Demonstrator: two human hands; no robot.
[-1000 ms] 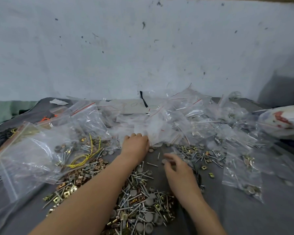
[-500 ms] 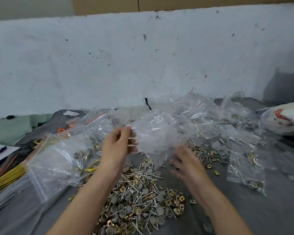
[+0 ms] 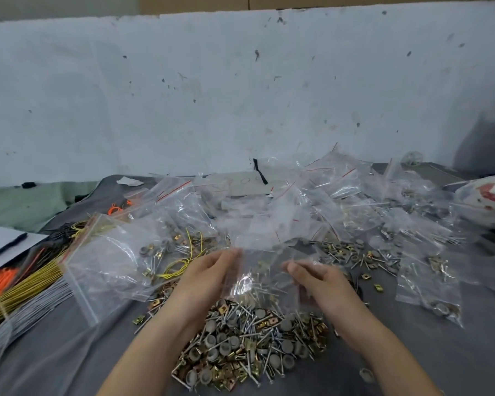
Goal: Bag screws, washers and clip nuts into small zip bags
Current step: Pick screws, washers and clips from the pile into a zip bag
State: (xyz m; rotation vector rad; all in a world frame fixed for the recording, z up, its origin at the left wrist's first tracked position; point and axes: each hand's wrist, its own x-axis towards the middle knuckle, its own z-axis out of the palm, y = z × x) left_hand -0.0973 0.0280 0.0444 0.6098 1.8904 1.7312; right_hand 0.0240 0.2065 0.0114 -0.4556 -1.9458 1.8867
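- Head view is showing the left grip (image 3: 209,277) pinching one edge of a small zip bag (image 3: 257,271), fingers and thumb closing on the clear plastic.
- A second ago that grip was reaching into the heap of empty bags (image 3: 283,212) beyond it; half a second ago it was lifting this one bag clear; now it is holding the bag lower and closer to the body.
- The right grip (image 3: 323,284) was lying down among the loose parts, then rising with fingers spread; now it is curling its fingertips onto the bag's opposite edge, so both grips are holding the same bag.
- The bag is hanging stretched between the two grips, looking empty, with its lower part trailing just above the pile of screws, washers and clip nuts (image 3: 249,341) that is lying directly beneath and behind the grips on the grey surface (image 3: 412,352).
- Filled bags (image 3: 429,287) are lying well out from the right grip; a large bag (image 3: 112,258) is sitting outside the left grip.
- Judging from this, fetching is finishing and opening is starting: the grips are probably getting ready to pull the zip mouth apart, and no filling is happening yet.
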